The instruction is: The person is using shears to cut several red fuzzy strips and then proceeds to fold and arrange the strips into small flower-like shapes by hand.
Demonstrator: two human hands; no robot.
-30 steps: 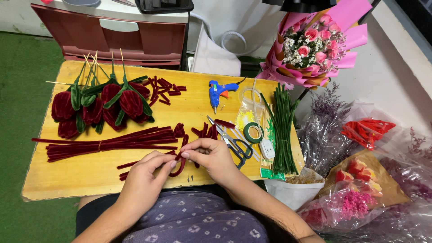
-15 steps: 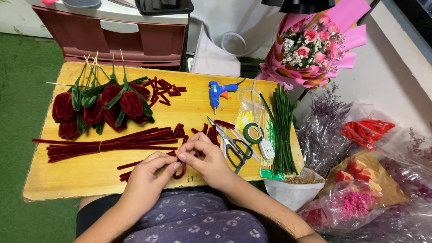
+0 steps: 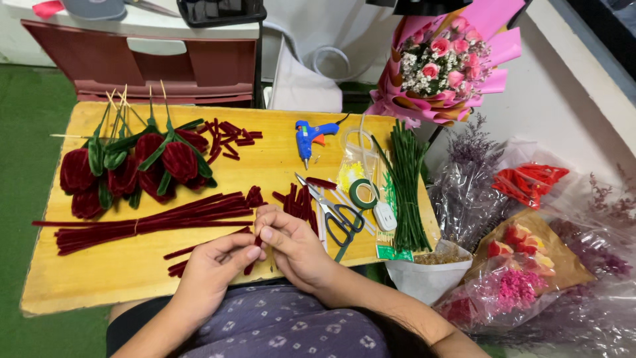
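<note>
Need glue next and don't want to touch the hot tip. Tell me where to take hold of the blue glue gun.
Grip the blue glue gun by its handle at the far, upper end, reaching over the wooden board. It lies flat with its nozzle pointing toward the person, so coming from the far side likely keeps fingers off the tip.

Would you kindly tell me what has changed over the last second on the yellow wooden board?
Very little moved. Both hands, the left hand and right hand, stay together at the board's near edge, pinching the same short dark red fuzzy stem; only the fingers shifted slightly. The bundle of long red stems, the finished red flowers, blue glue gun and scissors lie unchanged.
</note>
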